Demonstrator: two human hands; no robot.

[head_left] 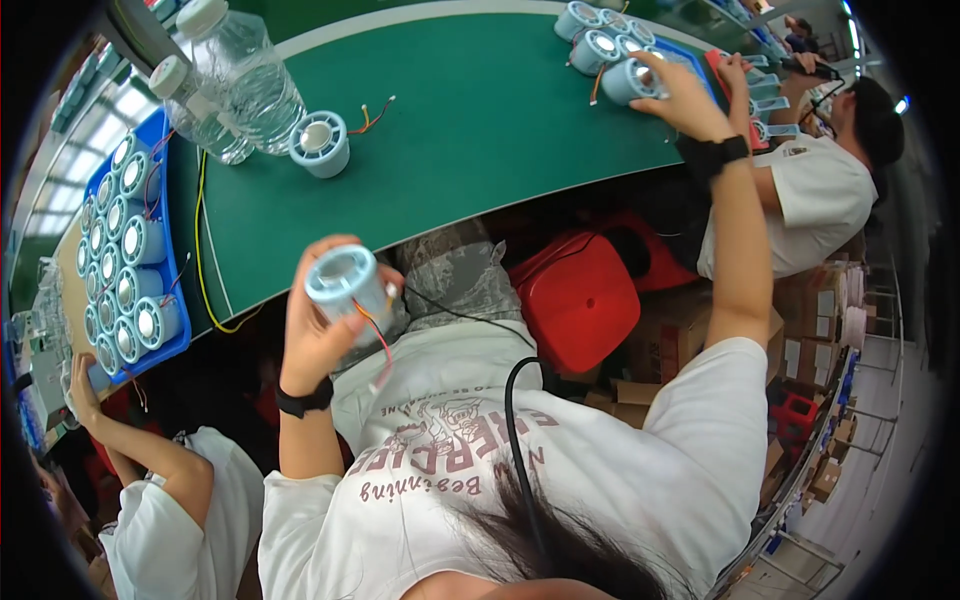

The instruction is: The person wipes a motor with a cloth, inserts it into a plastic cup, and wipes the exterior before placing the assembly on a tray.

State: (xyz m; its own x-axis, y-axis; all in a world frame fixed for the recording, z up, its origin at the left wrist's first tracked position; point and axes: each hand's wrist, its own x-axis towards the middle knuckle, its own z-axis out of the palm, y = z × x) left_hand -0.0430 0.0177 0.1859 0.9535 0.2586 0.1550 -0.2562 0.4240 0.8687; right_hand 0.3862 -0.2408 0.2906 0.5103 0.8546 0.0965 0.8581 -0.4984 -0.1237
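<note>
With the clock laid over the view, the left hand (312, 345) is at nine o'clock, its fingers and thumb closed around a pale-blue round housing (343, 272) raised off the worktop (460, 110), open end tipped up, thin wires (376, 335) dangling. Between one and two o'clock, the right hand (690, 100) has thumb and fingers part-closed on a second housing (628, 84); I cannot tell whether it is lifted. Just beyond that one, towards one o'clock, sits a cluster of similar housings (597, 46), near a blue tray edge (685, 55).

At half past ten a lone housing (320, 146) stands upright on the worktop, wires toward its right, with two clear bottles (250, 80) just beside it. Just past nine, a yellow cable (203, 265) runs near a blue tray (172, 345) filled with housings. A red stool (580, 305) is at three o'clock; co-workers sit at eight and past two.
</note>
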